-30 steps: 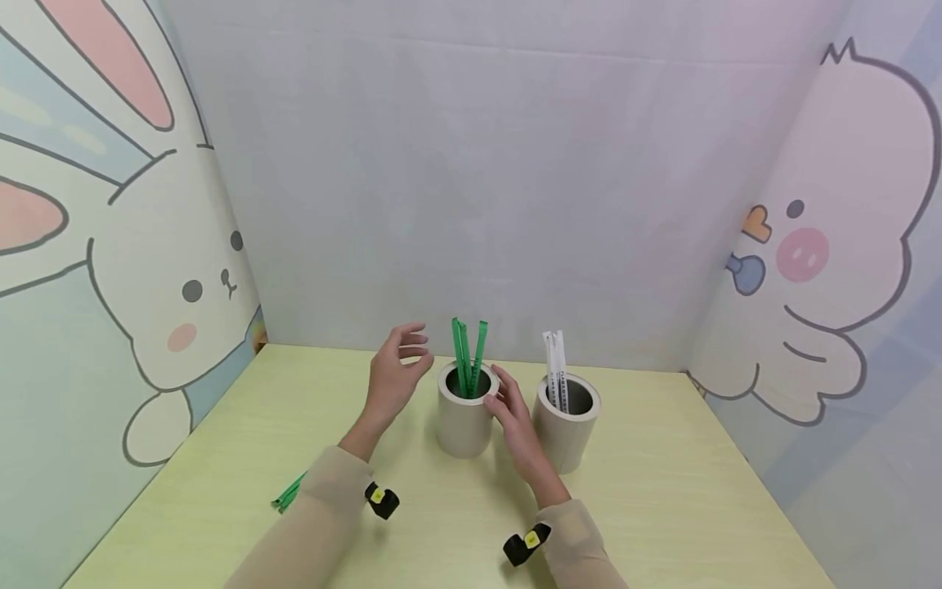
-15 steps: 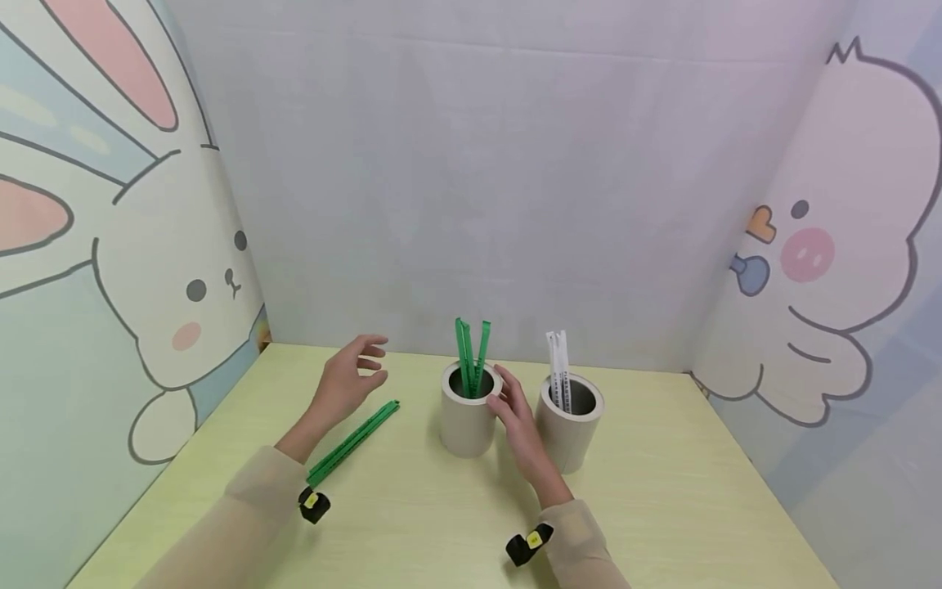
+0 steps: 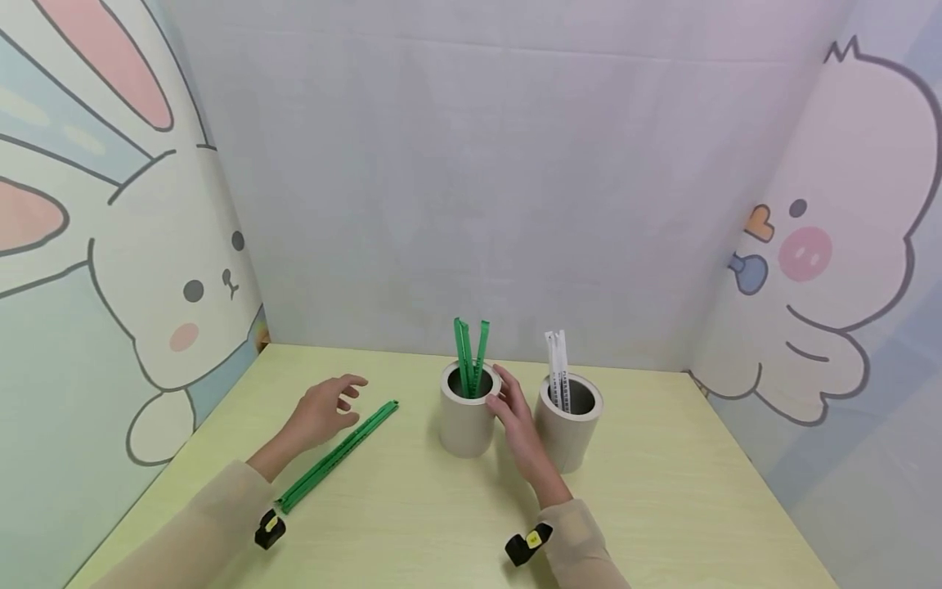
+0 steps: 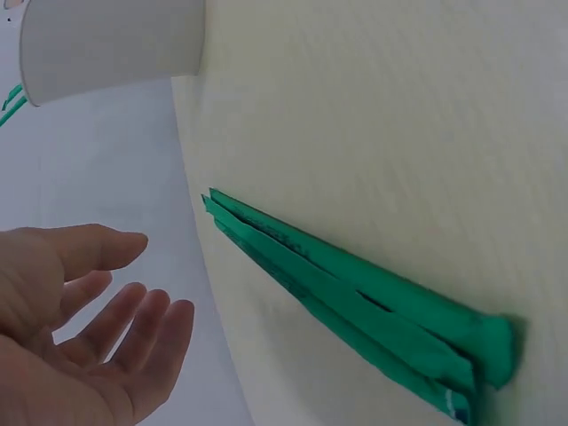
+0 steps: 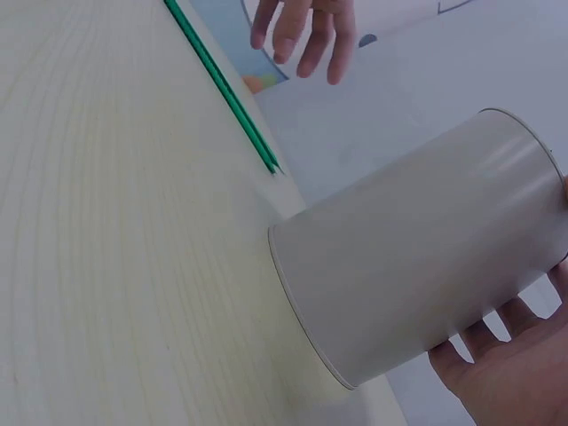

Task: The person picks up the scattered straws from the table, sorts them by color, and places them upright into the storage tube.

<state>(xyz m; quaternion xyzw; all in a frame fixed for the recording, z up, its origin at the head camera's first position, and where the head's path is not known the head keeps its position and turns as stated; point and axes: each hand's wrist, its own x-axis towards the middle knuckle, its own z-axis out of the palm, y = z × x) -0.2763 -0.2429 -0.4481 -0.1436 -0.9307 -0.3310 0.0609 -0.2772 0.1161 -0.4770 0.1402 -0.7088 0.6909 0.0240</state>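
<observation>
Green paper-wrapped straws (image 3: pixel 338 456) lie diagonally on the left of the table; the left wrist view has these wrapped straws (image 4: pixel 346 306) up close. Above and beside them hovers my left hand (image 3: pixel 318 415), fingers loosely bent, holding nothing and apart from the straws. My right hand (image 3: pixel 521 429) holds the left beige cylindrical holder (image 3: pixel 466 432) from its right side, thumb at the rim. Upright in that holder stand several green wrapped straws (image 3: pixel 464 360). In the right wrist view, my fingers (image 5: pixel 484 342) curl round the holder's wall (image 5: pixel 417 257).
A second beige holder (image 3: pixel 568 442) stands just right of my right hand, with white wrapped straws (image 3: pixel 557 372) in it. The pale wooden table (image 3: pixel 662 491) meets a grey backdrop (image 3: pixel 471 188) behind the holders. Cartoon-printed panels flank both sides.
My left hand has moved left and down from beside the left holder to the straws on the table, uncovering them. My right hand stays at the holder.
</observation>
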